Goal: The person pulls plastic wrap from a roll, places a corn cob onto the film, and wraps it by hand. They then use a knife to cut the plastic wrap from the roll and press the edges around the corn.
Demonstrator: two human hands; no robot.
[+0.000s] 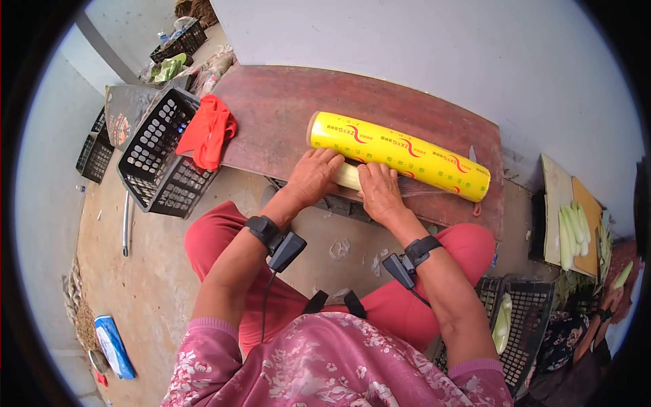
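Observation:
A large yellow roll of cling film [400, 156] with red and green print lies slantwise on the red-brown table [285, 102]. Just in front of it is a pale yellow piece, apparently an ear of corn [348, 177], with its ends under my hands. My left hand [315, 175] is closed over its left end, fingertips close to the roll. Over the right end, my right hand [380, 188] has its fingers curled. Clear film stretches along the roll's lower side, right of my right hand. My palms hide much of the corn.
A red cloth [209, 132] hangs over a black crate [159, 152] at the left. A knife [472, 154] lies behind the roll. Pale green ears [574, 230] rest on a board at right, above another black crate [525, 319]. Another person's arm [593, 325] is at far right.

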